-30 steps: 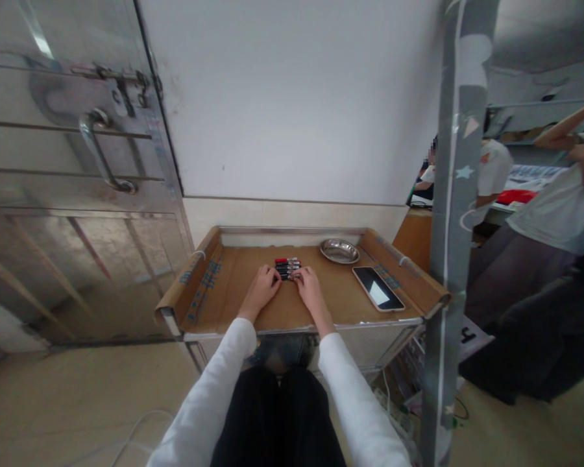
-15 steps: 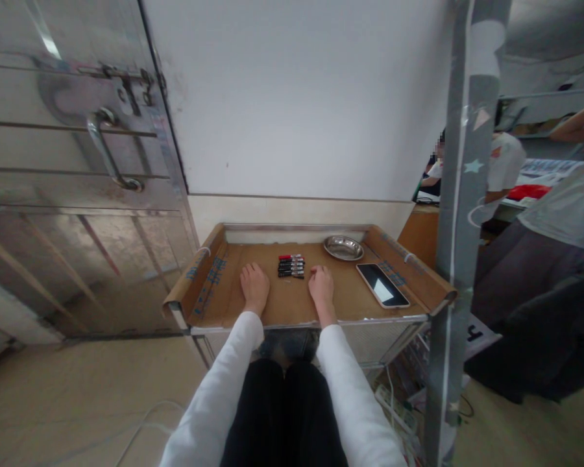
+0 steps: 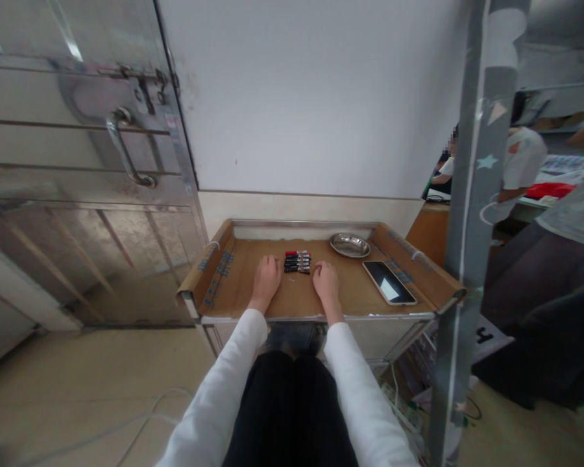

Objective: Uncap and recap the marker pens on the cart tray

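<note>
Several markers (image 3: pixel 297 262) lie side by side in a compact stack on the brown cardboard top (image 3: pixel 243 285). The farthest one is red and the others are black. Just left of their ends rests my left hand (image 3: pixel 267 280), palm down, with its fingers loosely extended forward. On the other side, my right hand (image 3: pixel 326 280) lies close to the marker ends, its fingers slightly bent and loose. Neither hand visibly holds anything, and the undersides of both are hidden.
A shallow metal dish (image 3: pixel 350 245) sits at the back right, with a phone (image 3: pixel 389 283) in front of it. Raised cardboard sides (image 3: pixel 421 263) border the top. A grey post (image 3: pixel 477 214) stands at right, with people beyond it. A metal door (image 3: pixel 82 194) is at left.
My left hand has shifted right, closer to the markers, and its fingers have drawn together. My right hand is slightly nearer to them too. The camera view has turned a little left.
</note>
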`<state>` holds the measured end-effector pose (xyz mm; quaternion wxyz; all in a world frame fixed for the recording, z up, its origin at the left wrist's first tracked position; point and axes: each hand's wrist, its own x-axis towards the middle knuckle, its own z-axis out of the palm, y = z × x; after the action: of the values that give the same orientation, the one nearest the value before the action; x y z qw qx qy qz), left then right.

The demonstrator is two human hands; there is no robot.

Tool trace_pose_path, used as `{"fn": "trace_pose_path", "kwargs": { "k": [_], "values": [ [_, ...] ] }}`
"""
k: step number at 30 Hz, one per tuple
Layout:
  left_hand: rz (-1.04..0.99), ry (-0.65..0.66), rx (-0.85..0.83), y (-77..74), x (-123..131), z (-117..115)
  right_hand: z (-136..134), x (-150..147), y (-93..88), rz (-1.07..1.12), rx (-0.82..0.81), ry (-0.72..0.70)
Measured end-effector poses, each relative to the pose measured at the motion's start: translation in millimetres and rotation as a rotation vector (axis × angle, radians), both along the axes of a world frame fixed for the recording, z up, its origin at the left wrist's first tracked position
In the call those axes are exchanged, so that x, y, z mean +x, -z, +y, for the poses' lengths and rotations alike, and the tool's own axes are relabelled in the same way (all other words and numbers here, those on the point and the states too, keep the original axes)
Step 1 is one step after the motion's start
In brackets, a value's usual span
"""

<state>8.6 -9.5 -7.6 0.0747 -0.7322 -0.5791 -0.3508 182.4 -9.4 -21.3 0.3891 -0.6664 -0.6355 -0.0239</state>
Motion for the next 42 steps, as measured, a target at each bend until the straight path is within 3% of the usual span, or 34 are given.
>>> {"fn": "trace_pose_path", "kwargs": {
  "k": [3, 5, 10, 17, 21, 26, 32, 42],
  "values": [
    [-0.032, 0.324, -0.028, -2.7, 1.9, -0.7, -2.9, -2.5, -3.2, 0.010, 0.051, -0.145],
    [-0.065, 0.397, -0.096, -1.9, 2.3, 0.5, -4.5, -4.2, -5.0, -0.037, 0.050, -0.211],
    [-0.142, 0.444, -0.220, 1.6, 2.2, 6.6, -6.5, -8.1, -4.4, -0.188, -0.011, -0.165],
    [-0.160, 0.446, -0.201, 2.6, -1.3, 1.4, -7.3, -8.9, -2.4, -0.238, -0.060, -0.097],
    [-0.150, 0.506, -0.228, 8.3, -7.6, -1.1, -0.6, -3.7, 1.1, -0.089, -0.016, -0.180],
    [-0.199, 0.478, -0.230, 12.0, -6.8, 5.9, 5.4, 0.9, 4.4, 0.173, 0.082, -0.282],
    [-0.243, 0.439, -0.149, 5.1, -2.2, 8.4, -0.9, -7.3, -2.7, 0.128, 0.070, -0.359],
    [-0.308, 0.515, -0.115, 0.4, -0.1, 7.6, -2.4, -10.4, -4.3, 0.074, 0.044, -0.431]
  ]
}}
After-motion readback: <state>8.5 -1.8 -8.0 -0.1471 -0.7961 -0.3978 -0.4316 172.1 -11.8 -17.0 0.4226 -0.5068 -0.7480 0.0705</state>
